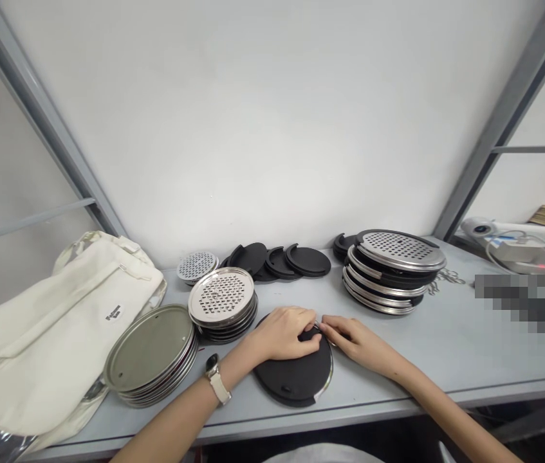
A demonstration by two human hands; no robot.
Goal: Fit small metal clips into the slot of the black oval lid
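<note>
The left hand (284, 334) and right hand (349, 341) curl over a steel-rimmed black disc (294, 376), their grip unclear, on the surface (397, 360) just right of a stack of perforated steel plates (221, 305), with loose black discs (277, 262) behind that stack, apart from the plates.

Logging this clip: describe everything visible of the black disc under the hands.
The black disc is round and matte, plastic-looking, with a thin shiny metal rim along its right edge and a small slot near its lower edge. It lies on the grey shelf, the left hand and right hand touching its upper edge.
</note>
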